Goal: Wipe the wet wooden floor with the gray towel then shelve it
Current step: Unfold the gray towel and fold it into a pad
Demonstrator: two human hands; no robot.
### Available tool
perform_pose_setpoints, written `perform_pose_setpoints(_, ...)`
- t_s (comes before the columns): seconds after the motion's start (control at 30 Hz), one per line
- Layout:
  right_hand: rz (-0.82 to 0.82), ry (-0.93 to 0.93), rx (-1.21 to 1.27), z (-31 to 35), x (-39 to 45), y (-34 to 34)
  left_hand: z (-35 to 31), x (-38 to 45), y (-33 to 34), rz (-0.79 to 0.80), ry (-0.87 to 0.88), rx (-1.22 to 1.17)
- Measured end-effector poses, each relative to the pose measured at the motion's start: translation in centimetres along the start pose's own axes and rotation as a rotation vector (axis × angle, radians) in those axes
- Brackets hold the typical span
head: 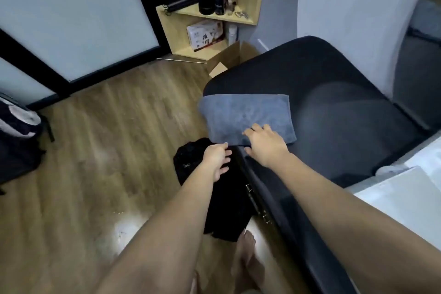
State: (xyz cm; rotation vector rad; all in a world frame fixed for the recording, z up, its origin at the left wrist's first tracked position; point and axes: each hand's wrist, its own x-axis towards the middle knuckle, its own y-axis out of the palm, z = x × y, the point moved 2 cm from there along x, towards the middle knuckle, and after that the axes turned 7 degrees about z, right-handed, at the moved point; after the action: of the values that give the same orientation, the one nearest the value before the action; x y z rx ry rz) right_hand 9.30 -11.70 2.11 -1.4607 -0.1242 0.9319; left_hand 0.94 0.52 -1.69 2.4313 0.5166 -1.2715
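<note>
Below, my right hand (pixel 265 144) lies open, fingers spread, on the near edge of the folded gray towel (pixel 245 118) atop the dark chair seat (pixel 334 107). My left hand (pixel 218 159) hovers open beside it, over the wooden floor (pixel 95 150)

Your supports: a dark chair seat, a wooden floor, a corner shelf.

You have the folded gray towel (pixel 245 118) lying flat on the near-left part of the dark chair seat (pixel 334 112). The wooden floor (pixel 100 150) to your left shows a shiny wet patch (pixel 124 229) near you and carries a black cloth heap (pixel 214 193) beside the seat; the far wooden shelf (pixel 214 14) holds bottles and a box.
</note>
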Motion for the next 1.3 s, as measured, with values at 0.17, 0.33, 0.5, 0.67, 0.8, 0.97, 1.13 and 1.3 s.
perform_pose_setpoints(0.17, 0.027, 0.023, -0.141, -2.1, 2.8, 2.2, 0.1, 4.1, 0.8, -0.086, -0.122, -0.207)
perform_pose_setpoints(0.33, -0.024, -0.019, -0.035, -3.3, 5.2, 2.2, 0.0, 5.8, 1.9, -0.058, -0.236, -0.293)
perform_pose_setpoints(0.5, -0.099, 0.079, 0.154, -4.7, 7.9, 0.8, -0.5, 6.5, 2.5, -0.199, -0.173, -0.454)
perform_pose_setpoints(0.67, -0.049, 0.165, 0.403, -5.1, 9.9, -0.4, -1.6, 6.1, 1.7, -0.28, 0.09, -0.447)
perform_pose_setpoints(0.8, -0.023, 0.187, 0.622, -4.8, 11.2, -2.1, -4.5, 4.3, 0.6, -0.333, 0.342, -0.307)
perform_pose_setpoints(0.97, -0.036, 0.225, 1.094, -3.4, 11.3, -4.9, -10.2, 1.4, -1.1, -0.237, 0.399, -0.31)
perform_pose_setpoints(1.13, 0.1, 0.281, 1.28, -0.2, 10.0, -6.9, -15.2, -4.3, -3.0, -0.15, 0.404, -0.234)
perform_pose_setpoints(1.3, 0.266, 0.25, 1.4, 4.2, 6.8, -11.9, -20.5, -12.6, -5.7, -0.024, 0.611, -0.141)
